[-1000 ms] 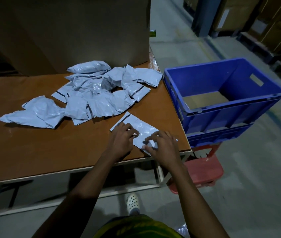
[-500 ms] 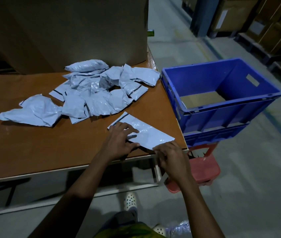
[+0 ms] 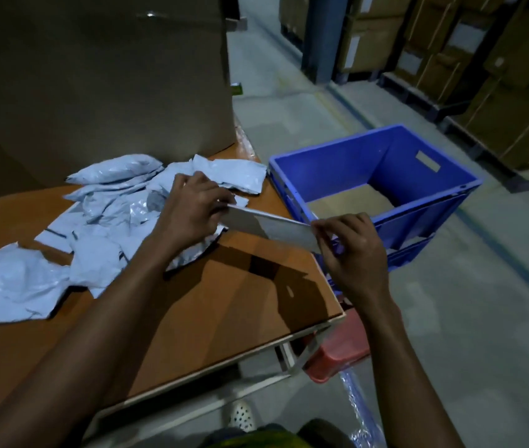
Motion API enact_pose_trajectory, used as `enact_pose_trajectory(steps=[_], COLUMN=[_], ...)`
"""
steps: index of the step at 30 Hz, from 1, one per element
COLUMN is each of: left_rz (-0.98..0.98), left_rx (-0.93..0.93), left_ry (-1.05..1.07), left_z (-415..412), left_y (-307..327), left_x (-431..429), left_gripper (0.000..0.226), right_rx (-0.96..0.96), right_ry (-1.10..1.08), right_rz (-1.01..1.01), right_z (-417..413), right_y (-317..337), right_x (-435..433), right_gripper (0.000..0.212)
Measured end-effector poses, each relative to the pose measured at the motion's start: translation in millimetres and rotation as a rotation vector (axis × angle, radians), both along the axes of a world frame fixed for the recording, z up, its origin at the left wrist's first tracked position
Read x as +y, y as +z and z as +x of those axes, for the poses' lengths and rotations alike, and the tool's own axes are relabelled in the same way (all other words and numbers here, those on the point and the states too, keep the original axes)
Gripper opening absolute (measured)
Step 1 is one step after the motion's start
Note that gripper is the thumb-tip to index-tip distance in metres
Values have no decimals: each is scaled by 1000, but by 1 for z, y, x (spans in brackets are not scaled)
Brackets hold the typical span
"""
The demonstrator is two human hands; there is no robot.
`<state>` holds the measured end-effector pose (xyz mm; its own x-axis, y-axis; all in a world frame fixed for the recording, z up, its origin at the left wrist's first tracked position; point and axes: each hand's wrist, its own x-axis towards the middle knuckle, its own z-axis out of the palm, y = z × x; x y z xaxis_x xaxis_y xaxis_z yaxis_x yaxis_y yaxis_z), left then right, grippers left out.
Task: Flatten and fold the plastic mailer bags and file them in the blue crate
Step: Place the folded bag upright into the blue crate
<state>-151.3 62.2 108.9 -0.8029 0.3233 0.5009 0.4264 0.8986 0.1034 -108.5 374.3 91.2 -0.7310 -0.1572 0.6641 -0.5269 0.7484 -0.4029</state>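
Crumpled grey plastic mailer bags [image 3: 101, 221] are heaped near the brown wooden table's [image 3: 224, 302] far edge. Above its right edge, the left hand [image 3: 192, 211] and right hand [image 3: 350, 253] each pinch one end of a flat folded grey mailer [image 3: 269, 227], beside the blue plastic crate [image 3: 337, 169]. It looks light, limp and slick, so it is probably best held at both ends.

A brown wooden surface [image 3: 230, 295] on a pale metal frame [image 3: 301, 354] carries a large cardboard box [image 3: 95, 85] along its far edge. Below the surface's right corner stands a red plastic stool [image 3: 337, 354], with crinkled clear plastic wrap [image 3: 358, 412] just beside it on the grey concrete floor [image 3: 466, 318]. A white perforated clog [image 3: 241, 415] shows at the bottom. Further back, stacked cartons [image 3: 515, 92] sit on dark pallets [image 3: 418, 95] beside a blue-grey pillar [image 3: 321, 37].
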Motion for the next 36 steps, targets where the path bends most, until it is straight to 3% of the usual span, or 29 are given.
enact_pose_trajectory(steps=[6,10,15,19,23,27,32,36], left_rz=[-25,-151,-355,-449,-464,-542,-655,-728], left_rx=[89,182,70,-112,-366,-555,-706,-793], left_ry=[-185,-284,-403,-487,-512,-449,-456,-439], left_z=[-116,-197,-265,-298,-319,-337,-348,-352], left_y=[42,49,23,-24,-62,-95,-130,-142], left_x=[40,89,146,173,186,191,187,189], left_gripper=[14,14,19,22,25,31,31,34], right_rx=[119,158,100,-134,-620,-962,-1173,-1295], right_ry=[-179,-267,-267,-263,-312,-310,-150,-65], right_rz=[13,7,43,173,451,613,786,797], right_z=[-44,-85,-143,-178,-200,-223,-248,-261], right_y=[21,15,-18,-50,-55,-59,-76,-88], right_x=[21,44,81,115,117,92,57,44], right_gripper=[14,13,9,8,17,31,41,47])
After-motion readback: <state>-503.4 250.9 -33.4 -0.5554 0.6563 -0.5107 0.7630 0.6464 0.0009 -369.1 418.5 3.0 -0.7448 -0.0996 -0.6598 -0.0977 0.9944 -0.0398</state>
